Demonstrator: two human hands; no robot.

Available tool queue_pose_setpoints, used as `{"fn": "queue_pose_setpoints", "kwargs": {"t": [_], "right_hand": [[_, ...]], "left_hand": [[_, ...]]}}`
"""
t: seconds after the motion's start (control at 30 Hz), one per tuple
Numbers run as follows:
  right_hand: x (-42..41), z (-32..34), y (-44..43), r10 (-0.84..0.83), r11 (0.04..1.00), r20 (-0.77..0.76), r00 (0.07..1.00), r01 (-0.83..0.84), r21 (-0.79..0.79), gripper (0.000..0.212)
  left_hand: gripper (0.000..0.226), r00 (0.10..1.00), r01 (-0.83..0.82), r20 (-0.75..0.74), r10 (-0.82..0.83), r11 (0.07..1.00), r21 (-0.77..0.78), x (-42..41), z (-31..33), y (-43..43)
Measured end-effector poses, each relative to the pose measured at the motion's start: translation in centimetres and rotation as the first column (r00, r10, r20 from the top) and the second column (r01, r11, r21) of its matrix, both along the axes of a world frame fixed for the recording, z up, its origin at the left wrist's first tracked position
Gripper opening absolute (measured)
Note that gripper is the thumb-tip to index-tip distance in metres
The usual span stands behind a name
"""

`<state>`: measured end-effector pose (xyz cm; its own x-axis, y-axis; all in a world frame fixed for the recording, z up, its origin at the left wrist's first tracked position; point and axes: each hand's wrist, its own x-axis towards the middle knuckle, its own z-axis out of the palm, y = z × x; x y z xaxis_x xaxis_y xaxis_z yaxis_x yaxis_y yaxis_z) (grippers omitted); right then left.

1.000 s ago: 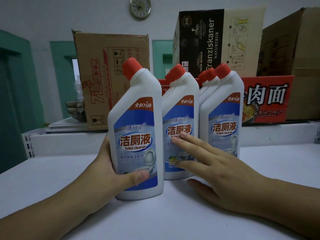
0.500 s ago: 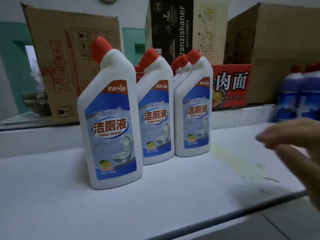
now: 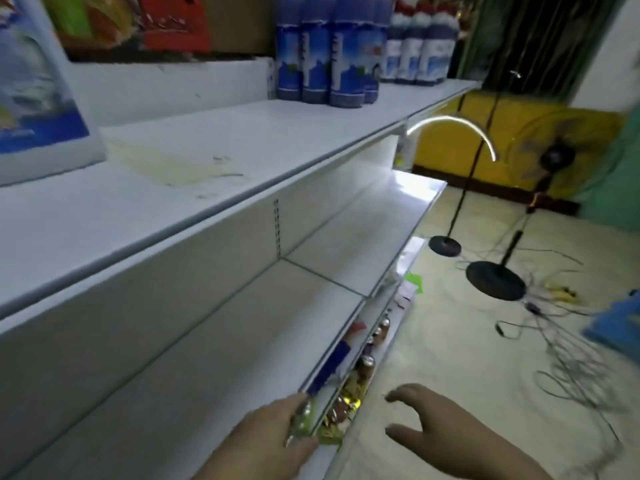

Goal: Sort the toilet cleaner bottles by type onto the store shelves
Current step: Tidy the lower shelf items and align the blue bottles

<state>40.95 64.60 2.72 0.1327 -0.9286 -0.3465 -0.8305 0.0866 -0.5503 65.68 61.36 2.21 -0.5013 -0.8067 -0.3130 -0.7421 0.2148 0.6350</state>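
Change: half a second ago four white bottles filled the view; now only the lower part of one white bottle [image 3: 38, 98] shows, at the left end of the top shelf [image 3: 242, 140].
Blue bottles: then at the right edge of the view, now a cluster [image 3: 329, 50] far along the top shelf at its back.
Hands then: only the right hand showed, blurred, at top-shelf height.
Left hand [image 3: 266, 441]: now in view, well below the top shelf at the lip of the next shelf down; fingers touch something shiny and yellow-green, but I cannot tell if they grip it.
Right hand [image 3: 440, 431]: now low, out in front of the top shelf; fingers spread, loosely bent, holding nothing.
Axis: all bottles upright, long axis vertical, labels facing the top shelf's front edge.
Stain: a yellowish stain [image 3: 173, 164] on the top shelf between white and blue bottles.
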Motion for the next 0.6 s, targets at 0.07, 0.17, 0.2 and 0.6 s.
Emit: {"fn": "queue_pose_setpoints", "kwargs": {"t": [0.07, 0.17, 0.2, 0.6], "right_hand": [[-2.0, -0.6, 0.9, -0.061, 0.996, -0.074, 0.995, 0.065, 0.062, 0.055], [-5.5, -1.4, 2.0, -0.086, 0.992, -0.137, 0.987, 0.098, 0.085, 0.049], [-6.4, -1.4, 2.1, -0.092, 0.991, -0.124, 0.988, 0.103, 0.083, 0.049], [-22.9, -2.3, 5.2, -0.205, 0.977, -0.081, 0.975, 0.209, 0.037, 0.05]], "left_hand": [[0.057, 0.994, 0.014, 0.112, -0.011, 0.999, -0.029, -2.1, -1.2, -1.0], [0.066, 0.989, 0.042, 0.141, -0.041, 0.999, -0.004, -5.3, -0.6, -0.1], [0.068, 0.989, 0.024, 0.148, -0.026, 1.0, 0.013, -6.2, -0.5, -0.1], [0.066, 0.981, 0.022, 0.192, -0.041, 0.994, 0.104, -22.7, -0.2, 0.0]]}}
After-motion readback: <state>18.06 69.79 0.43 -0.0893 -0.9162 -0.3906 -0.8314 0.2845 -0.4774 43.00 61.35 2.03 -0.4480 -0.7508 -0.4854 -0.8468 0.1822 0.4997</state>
